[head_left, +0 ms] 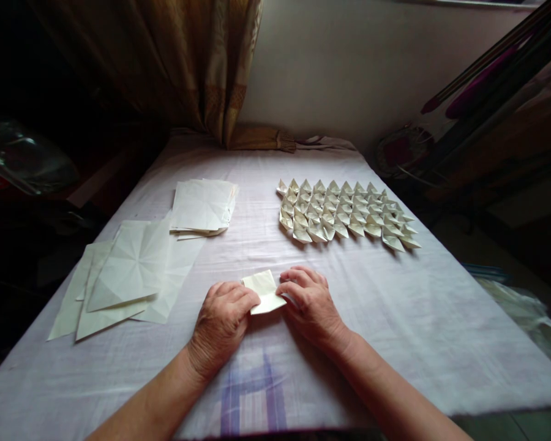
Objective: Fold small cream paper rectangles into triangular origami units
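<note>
A small cream piece of folded paper (266, 291) lies between my two hands near the front middle of the table, with a crease running across it. My left hand (226, 318) grips its left edge, thumb on top and the other fingers curled. On the opposite side, my right hand (308, 303) pinches the right corner between thumb and bent fingers. The undersides of both hands are hidden. Beyond my right hand stand rows of folded paper boats (335, 211), set close together.
A neat stack of paper squares (202, 205) lies back left. Nearer, creased loose sheets (131, 263) overlap on the pale tablecloth (417, 343). A gold curtain (229, 67) hangs down to the table's far edge, beside a bare wall (330, 73).
</note>
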Motion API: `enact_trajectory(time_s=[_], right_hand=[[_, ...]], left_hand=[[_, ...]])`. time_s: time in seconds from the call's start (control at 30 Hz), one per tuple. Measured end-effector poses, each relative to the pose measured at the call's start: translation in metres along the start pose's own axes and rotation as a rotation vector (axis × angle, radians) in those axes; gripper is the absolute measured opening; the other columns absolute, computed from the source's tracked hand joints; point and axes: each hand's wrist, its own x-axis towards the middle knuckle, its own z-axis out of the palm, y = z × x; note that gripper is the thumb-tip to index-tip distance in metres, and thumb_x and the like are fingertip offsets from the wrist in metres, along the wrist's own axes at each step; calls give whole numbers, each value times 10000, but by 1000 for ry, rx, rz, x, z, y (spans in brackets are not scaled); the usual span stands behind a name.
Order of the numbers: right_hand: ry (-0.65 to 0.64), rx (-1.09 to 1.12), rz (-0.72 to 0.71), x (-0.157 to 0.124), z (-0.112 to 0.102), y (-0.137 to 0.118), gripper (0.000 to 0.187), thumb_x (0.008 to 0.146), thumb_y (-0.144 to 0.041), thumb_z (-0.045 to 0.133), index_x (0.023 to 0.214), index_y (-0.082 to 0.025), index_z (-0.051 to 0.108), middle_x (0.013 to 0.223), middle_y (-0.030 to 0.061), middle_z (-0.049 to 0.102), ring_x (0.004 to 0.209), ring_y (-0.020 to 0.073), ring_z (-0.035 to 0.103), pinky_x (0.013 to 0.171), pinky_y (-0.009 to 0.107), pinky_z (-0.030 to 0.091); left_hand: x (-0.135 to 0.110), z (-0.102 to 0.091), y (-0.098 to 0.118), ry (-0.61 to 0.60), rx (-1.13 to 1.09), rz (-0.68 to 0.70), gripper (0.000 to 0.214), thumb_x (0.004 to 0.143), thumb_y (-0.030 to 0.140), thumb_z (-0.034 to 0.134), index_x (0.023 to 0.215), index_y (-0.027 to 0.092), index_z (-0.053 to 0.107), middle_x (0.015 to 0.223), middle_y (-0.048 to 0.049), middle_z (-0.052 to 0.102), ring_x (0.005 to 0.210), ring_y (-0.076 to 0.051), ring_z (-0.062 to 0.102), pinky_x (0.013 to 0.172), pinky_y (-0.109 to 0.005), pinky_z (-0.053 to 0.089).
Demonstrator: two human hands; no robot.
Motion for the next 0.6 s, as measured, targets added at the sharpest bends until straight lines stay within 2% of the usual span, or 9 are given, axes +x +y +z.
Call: enact_trajectory(time_s=[0.13, 0.23, 0.33, 0.47, 0.53, 0.6], right_hand=[[-79, -27, -64, 7, -6, 3, 117, 808, -181, 647, 887, -260, 683, 1088, 28, 673, 1133, 256, 509, 950, 412, 321], [-126, -16, -77, 11, -9, 5, 103, 823, -175, 627, 871, -252, 675, 1100, 27, 673, 1162, 255, 503, 966, 418, 315], [-122, 36, -51, 12, -7, 5, 101, 833, -162, 603, 874, -235, 660, 1129, 34, 660, 1192, 250, 496, 987, 424, 320], [-83, 56, 12, 12, 1, 3, 78, 858, -187, 574, 817, -209, 636, 1169, 56, 647, 1222, 269, 483, 1001, 454, 327], [-66, 49, 57, 12, 4, 0, 109, 868, -208, 563, 779, -206, 627, 1178, 64, 648, 1240, 280, 474, 1013, 470, 323], [-38, 39, 99, 12, 7, -4, 133, 869, -227, 560, 754, -205, 623, 1180, 73, 651, 1252, 288, 469, 1029, 483, 317]], left_hand=[[-2, 0, 0, -3, -32, -14, 341, 742, -9, 518, 922, 241, 663, 897, 5, 727, 920, -221, 602, 853, -386, 408], [-1, -2, 1, -25, -34, -44, 236, 784, 49, 557, 890, 236, 655, 857, -6, 716, 894, -231, 600, 830, -387, 410], [0, -3, 2, -24, -25, -70, 115, 853, 143, 570, 865, 229, 645, 813, -16, 695, 843, -220, 597, 784, -361, 419], [1, 1, 0, 24, 28, -133, 88, 908, 226, 537, 867, 213, 614, 777, -19, 662, 772, -208, 582, 728, -336, 421], [1, 5, -1, 48, 50, -180, 86, 909, 251, 540, 948, 198, 596, 779, -19, 646, 750, -205, 584, 726, -337, 433], [1, 9, -2, 74, 58, -204, 246, 911, 264, 542, 1139, 173, 548, 796, -18, 640, 753, -203, 591, 753, -343, 448]])
